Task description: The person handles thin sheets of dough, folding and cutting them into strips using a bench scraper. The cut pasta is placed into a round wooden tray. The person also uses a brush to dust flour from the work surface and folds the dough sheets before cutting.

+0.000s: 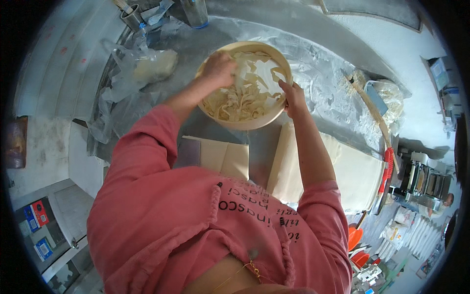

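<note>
A round, pale sieve-like tray [253, 125] with a raised rim is held over the metal worktop, tilted. Thin strips of pale dough [238, 101] lie heaped in its near part, with looser pieces towards the right. My right hand [293, 97] grips the tray's right rim, thumb on the inside. Over the tray's left side is my left hand [220, 68], blurred, its fingers curled down by the strips; whether it holds any is not clear. Nearer to me, a folded pale sheet [224, 156] rests on the worktop. Right of that lies a wide dough sheet or cloth [345, 165], partly behind my right forearm.
A plastic bag with pale dough [156, 66] lies at the left. White flour [319, 88] covers the worktop behind and to the right. A long brush [372, 106] and a bag [389, 99] stand farther right. A metal cup [131, 17] holds a brush. Part of another person [448, 199] appears far right.
</note>
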